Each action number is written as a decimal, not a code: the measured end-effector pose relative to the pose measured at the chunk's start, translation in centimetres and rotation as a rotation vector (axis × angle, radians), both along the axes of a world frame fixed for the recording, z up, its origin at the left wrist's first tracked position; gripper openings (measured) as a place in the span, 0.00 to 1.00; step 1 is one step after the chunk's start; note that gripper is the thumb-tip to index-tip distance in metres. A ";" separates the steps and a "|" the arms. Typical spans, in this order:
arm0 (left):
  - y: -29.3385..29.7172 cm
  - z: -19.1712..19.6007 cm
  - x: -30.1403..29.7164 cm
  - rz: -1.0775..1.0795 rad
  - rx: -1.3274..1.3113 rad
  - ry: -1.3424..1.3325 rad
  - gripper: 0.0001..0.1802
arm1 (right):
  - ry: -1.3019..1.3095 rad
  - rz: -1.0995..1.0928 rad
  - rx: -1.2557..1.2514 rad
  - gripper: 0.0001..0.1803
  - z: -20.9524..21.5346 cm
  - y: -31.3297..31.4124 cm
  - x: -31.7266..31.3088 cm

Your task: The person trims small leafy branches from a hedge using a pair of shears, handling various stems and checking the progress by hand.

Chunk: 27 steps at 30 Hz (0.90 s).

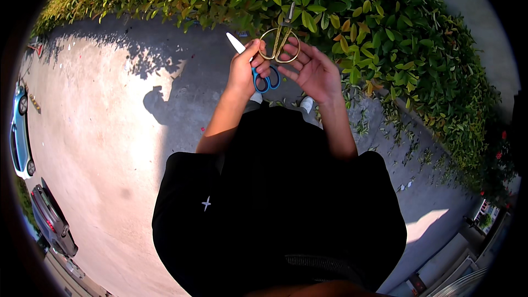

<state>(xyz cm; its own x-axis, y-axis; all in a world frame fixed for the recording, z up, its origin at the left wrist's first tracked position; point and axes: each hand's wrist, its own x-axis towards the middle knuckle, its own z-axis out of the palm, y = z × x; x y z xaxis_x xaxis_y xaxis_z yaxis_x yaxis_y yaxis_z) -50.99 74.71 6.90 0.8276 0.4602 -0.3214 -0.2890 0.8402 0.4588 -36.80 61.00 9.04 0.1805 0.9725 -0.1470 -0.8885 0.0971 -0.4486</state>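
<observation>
Beside the hedge (352, 17) on pavement (99, 110), my left hand (245, 71) grips blue-handled scissors (266, 80) while my open right hand (313, 71) fingers brass scissors (279, 44); nothing looks clipped yet.

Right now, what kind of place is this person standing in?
Probably an outdoor paved yard or driveway beside a garden hedge. A sunlit concrete ground, a leafy green hedge along its edge, and parked cars at the far left all suggest this.
</observation>
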 end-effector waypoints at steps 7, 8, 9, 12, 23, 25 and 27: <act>0.3 -0.9 0.7 -0.003 0.028 0.017 0.10 | -0.117 -0.024 -0.054 0.30 0.6 0.2 0.2; 0.4 -0.9 0.8 -0.002 0.029 0.017 0.10 | -0.153 -0.026 -0.056 0.31 0.7 0.3 0.2; 0.4 -0.9 1.0 -0.013 0.047 0.068 0.10 | -0.189 -0.030 -0.059 0.31 0.8 0.3 0.2; 0.5 -1.7 1.5 -0.036 0.068 0.104 0.09 | -0.195 -0.011 -0.020 0.34 1.5 0.4 0.1; 1.1 -2.9 2.4 -0.114 -0.095 -0.024 0.10 | -0.088 -0.004 0.057 0.34 0.5 1.3 0.8; 1.2 -2.7 2.5 -0.113 -0.128 -0.029 0.10 | -0.056 -0.014 0.064 0.33 0.2 1.5 0.9; 1.2 -3.0 2.6 -0.080 -0.114 0.063 0.11 | -0.100 0.004 0.047 0.30 0.1 1.8 0.7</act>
